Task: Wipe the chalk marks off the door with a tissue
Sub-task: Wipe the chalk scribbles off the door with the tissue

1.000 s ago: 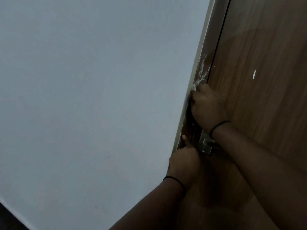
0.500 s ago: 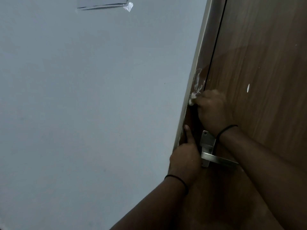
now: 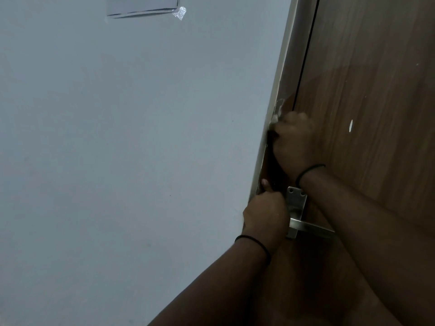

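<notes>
A brown wooden door (image 3: 367, 95) fills the right side, with its frame running up along the wall. White chalk marks (image 3: 280, 108) smear the frame just above my right hand (image 3: 294, 144). That hand is closed on a small white tissue (image 3: 274, 122), pressed against the frame; only a corner of the tissue shows. My left hand (image 3: 266, 217) rests lower on the door edge, fingers curled around it and thumb pointing up along the frame, beside the metal handle plate (image 3: 295, 208). A small white spot (image 3: 350, 125) sits on the door face to the right.
A pale grey wall (image 3: 129, 149) covers the left side. A flat plate (image 3: 141, 5) is fixed to the wall at the top, with a patch of chipped paint beside it. The steel lever handle (image 3: 310, 228) sticks out rightward under my right forearm.
My right hand with the tissue has moved up the frame over the chalk, and less chalk shows above it. The view has shifted down, showing the handle and the wall plate. My left hand has stayed on the door edge.
</notes>
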Tool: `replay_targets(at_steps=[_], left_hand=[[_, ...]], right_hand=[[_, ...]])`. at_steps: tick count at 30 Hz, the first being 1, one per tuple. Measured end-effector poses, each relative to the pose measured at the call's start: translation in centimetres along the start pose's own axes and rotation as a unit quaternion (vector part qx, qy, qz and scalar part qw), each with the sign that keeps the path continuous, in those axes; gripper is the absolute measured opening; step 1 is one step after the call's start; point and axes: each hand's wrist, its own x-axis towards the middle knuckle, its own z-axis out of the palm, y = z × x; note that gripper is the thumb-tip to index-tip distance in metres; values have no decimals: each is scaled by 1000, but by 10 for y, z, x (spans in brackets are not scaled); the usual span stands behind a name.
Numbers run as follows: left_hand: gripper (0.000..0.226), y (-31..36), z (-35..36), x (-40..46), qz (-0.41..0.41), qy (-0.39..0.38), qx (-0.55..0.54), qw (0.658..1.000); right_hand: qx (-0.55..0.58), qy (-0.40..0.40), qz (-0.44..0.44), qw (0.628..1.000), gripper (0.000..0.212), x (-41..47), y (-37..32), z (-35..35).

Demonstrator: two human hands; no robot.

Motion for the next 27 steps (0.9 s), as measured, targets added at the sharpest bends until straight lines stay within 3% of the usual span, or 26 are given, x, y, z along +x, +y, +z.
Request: replay_targets(at_steps=[3, 7, 12, 16, 18, 22, 25, 27], left_hand=[[63, 1, -4, 0, 1, -10, 2, 1000], [57, 4, -9, 2, 8, -19, 9, 1000], [38, 6, -13, 0, 24, -20, 7, 1000], [35, 7, -11, 3, 33, -32, 13, 999], [36, 6, -11, 4, 31, -25, 16, 999], [44, 3, -8, 1, 34, -7, 7, 999], [53, 4, -4, -1, 40, 3, 17, 999], [47, 5, -4, 0, 44, -2, 22, 999]], right_hand=[[8, -10, -38, 999, 25, -10, 11, -8], [55, 29, 41, 997, 24, 25, 10, -12], [28, -41, -7, 999, 22, 19, 7, -16], [91, 22, 30, 995, 22, 57, 10, -23], [52, 7, 30, 998, 25, 61, 9, -17], [43, -30, -71, 996, 3, 7, 18, -4], [53, -83, -152, 983, 7, -30, 27, 6], [49, -93, -159, 982, 8, -21, 28, 6]])
